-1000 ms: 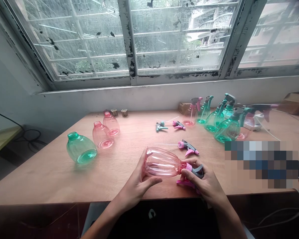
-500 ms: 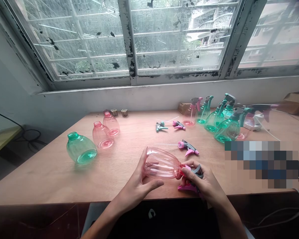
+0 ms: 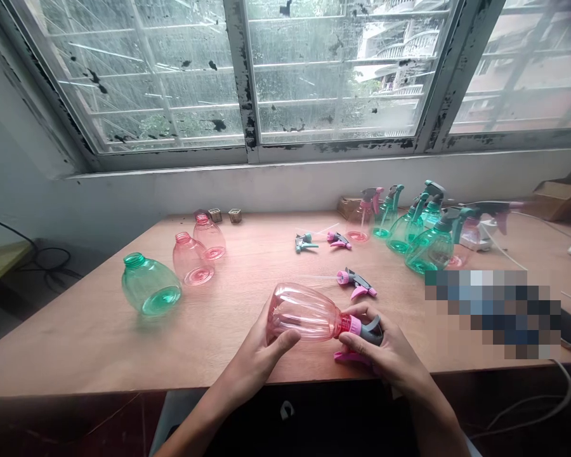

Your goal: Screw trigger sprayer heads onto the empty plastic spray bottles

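Observation:
A clear pink bottle lies on its side just above the wooden table's front edge. My left hand wraps round its wide base end. At the bottle's neck sits a grey and pink trigger sprayer head, and my right hand is closed round it. A loose pink and grey sprayer head lies just beyond the bottle.
At the left lie an open green bottle and two open pink bottles. Two more loose sprayer heads rest mid-table. Several bottles with sprayers fitted stand at the back right. A blurred patch and cables sit at right.
The bottle has turned slightly in my hands and the sprayer head has rotated at the neck. The view has shifted a little; everything else on the table stays put.

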Motion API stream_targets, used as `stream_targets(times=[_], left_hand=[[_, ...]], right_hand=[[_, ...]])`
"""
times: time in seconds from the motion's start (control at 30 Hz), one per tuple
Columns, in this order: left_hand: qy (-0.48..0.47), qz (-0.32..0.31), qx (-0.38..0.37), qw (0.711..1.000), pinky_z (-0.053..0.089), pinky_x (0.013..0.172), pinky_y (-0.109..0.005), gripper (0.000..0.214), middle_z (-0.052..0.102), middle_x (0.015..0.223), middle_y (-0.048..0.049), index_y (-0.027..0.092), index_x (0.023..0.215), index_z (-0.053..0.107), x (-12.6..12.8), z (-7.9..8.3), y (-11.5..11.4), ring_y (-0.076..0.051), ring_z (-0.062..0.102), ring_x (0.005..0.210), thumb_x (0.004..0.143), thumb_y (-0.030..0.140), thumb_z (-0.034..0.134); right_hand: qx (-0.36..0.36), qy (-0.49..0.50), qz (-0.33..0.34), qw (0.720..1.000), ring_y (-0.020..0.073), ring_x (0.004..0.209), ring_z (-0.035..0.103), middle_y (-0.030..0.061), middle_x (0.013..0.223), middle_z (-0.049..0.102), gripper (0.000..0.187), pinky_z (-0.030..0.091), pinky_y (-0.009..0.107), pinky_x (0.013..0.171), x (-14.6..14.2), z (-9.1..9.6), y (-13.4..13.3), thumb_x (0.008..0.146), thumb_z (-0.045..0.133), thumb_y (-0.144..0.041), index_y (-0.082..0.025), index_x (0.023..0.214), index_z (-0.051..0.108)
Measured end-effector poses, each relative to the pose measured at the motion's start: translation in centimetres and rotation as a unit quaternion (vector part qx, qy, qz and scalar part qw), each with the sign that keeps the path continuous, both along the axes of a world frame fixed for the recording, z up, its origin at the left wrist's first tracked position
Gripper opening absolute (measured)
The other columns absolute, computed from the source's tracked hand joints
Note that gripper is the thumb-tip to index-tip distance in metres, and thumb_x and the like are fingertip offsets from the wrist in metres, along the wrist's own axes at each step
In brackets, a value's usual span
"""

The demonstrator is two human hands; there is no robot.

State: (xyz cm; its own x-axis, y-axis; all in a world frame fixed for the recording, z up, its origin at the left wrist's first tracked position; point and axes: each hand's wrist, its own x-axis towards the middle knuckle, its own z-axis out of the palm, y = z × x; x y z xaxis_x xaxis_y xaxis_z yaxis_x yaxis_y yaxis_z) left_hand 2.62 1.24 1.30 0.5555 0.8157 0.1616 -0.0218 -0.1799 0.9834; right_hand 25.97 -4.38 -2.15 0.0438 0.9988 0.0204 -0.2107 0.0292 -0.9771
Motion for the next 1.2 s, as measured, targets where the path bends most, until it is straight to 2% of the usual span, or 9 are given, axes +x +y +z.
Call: stream_targets(times=[0.2,0.37,0.47,0.53,0.63,0.8,0.9,1.07,1.2], left_hand=[[0.0,0.0,0.003,1.0,0.035,0.12,-0.043,0.063,0.06,0.145,-0.009,0.025,0.155,0.039,0.0,0.2,0.0,-0.032,0.05,0.14,0.099,0.042,0.063],[-0.01,-0.001,-0.029,1.0,0.039,0.117,-0.045,0.07,0.062,0.14,-0.0115,0.023,0.151,0.045,0.0,-0.1,0.0,-0.034,0.051,0.138,0.091,0.043,0.074],[-0.019,0.012,-0.067,0.998,0.04,0.117,-0.045,0.094,0.059,0.142,-0.012,0.026,0.159,0.032,-0.2,-1.3,0.2,-0.034,0.049,0.139,0.082,0.036,0.084],[-0.03,0.012,-0.078,0.996,0.037,0.118,-0.046,0.105,0.056,0.143,-0.0117,0.029,0.163,0.019,-0.4,-2.0,0.3,-0.032,0.05,0.138,0.081,0.032,0.084],[-0.029,0.007,-0.078,0.997,0.035,0.12,-0.048,0.105,0.055,0.143,-0.0123,0.031,0.164,0.009,-0.5,-2.3,0.2,-0.031,0.051,0.139,0.086,0.03,0.08],[-0.008,0.007,-0.069,0.998,0.03,0.124,-0.044,0.103,0.036,0.162,-0.0108,0.033,0.164,0.008,-0.5,-1.5,-0.1,-0.029,0.037,0.149,0.089,0.03,0.077],[-0.006,0.0,-0.067,0.998,0.028,0.125,-0.041,0.105,0.04,0.16,-0.0112,0.031,0.164,0.006,-0.5,-1.2,-0.3,-0.028,0.036,0.151,0.088,0.032,0.079],[-0.002,0.011,-0.066,0.998,0.039,0.118,-0.044,0.094,0.056,0.138,-0.0163,0.019,0.161,0.017,-0.4,-1.1,-0.2,-0.03,0.054,0.134,0.09,0.044,0.074],[0.004,0.028,-0.073,0.997,0.041,0.115,-0.046,0.088,0.059,0.133,-0.016,0.018,0.157,0.026,-0.2,-0.9,0.0,-0.031,0.059,0.127,0.089,0.045,0.075]], right_hand=[[0.008,-0.007,0.005,1.0,0.0192,0.074,0.073,0.0006,0.084,0.073,0.039,0.069,0.04,0.074,-0.1,0.1,-0.3,0.079,0.089,-0.041,-0.021,0.1,0.064],[0.013,0.001,0.013,1.0,0.0152,0.065,0.07,0.0024,0.082,0.077,0.038,0.067,0.031,0.065,0.0,0.4,-0.4,0.084,0.085,-0.042,-0.02,0.103,0.061],[0.029,0.01,-0.001,1.0,0.0135,0.061,0.068,0.0004,0.074,0.075,0.035,0.064,0.025,0.061,0.2,0.5,-0.3,0.086,0.083,-0.042,-0.019,0.102,0.062],[0.031,0.017,-0.002,0.999,0.0128,0.06,0.067,0.0001,0.073,0.074,0.034,0.063,0.025,0.061,0.2,0.4,-0.2,0.087,0.082,-0.042,-0.019,0.101,0.061],[0.039,0.006,0.008,0.999,0.0128,0.061,0.067,0.0032,0.081,0.078,0.033,0.064,0.027,0.062,0.1,0.3,-0.1,0.089,0.08,-0.043,-0.019,0.1,0.06],[0.044,-0.011,0.011,0.999,0.0141,0.063,0.069,0.0027,0.082,0.077,0.032,0.065,0.029,0.063,0.1,0.3,-0.1,0.09,0.078,-0.044,-0.02,0.099,0.059],[0.028,-0.007,0.013,1.0,0.0138,0.066,0.068,0.0029,0.082,0.076,0.035,0.066,0.032,0.067,0.0,0.3,-0.1,0.088,0.08,-0.045,-0.019,0.1,0.06],[0.016,-0.011,0.02,1.0,0.0167,0.071,0.07,0.0038,0.085,0.077,0.036,0.068,0.037,0.073,-0.1,0.4,-0.3,0.087,0.081,-0.046,-0.02,0.102,0.061],[0.014,-0.01,0.018,1.0,0.0182,0.073,0.072,0.0034,0.084,0.077,0.037,0.068,0.038,0.074,-0.1,0.3,-0.4,0.087,0.081,-0.046,-0.021,0.104,0.06]])
